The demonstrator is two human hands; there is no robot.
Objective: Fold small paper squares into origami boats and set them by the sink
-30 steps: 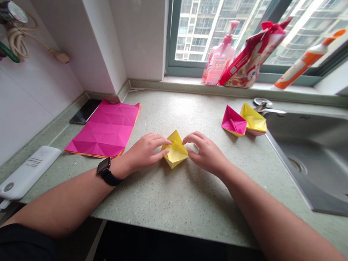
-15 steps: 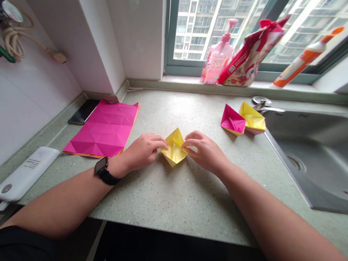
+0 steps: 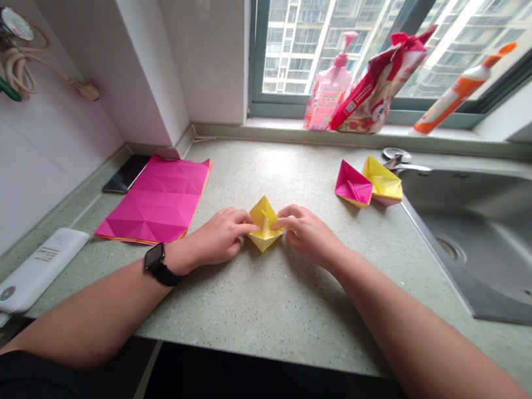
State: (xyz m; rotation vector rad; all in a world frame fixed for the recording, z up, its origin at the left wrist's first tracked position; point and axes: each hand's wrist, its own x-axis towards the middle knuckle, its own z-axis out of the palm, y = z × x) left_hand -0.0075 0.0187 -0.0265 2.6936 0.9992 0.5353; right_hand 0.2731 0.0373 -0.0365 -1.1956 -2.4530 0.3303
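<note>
Yellow origami boat (image 3: pixel 265 224): folded paper, diamond outline, one point toward the window, centre flap standing slightly raised, folds crisp, no tears seen. Sits upright, well right of the creased magenta paper sheet (image 3: pixel 154 200).

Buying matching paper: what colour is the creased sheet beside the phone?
The creased sheet is magenta-pink, best seen in the head view.

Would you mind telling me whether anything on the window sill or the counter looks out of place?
The orange-capped tube leans at a steep tilt rather than standing upright, and the red bag slumps against the pink pump bottle. Both look a little precarious, though nothing appears spilled.
</note>
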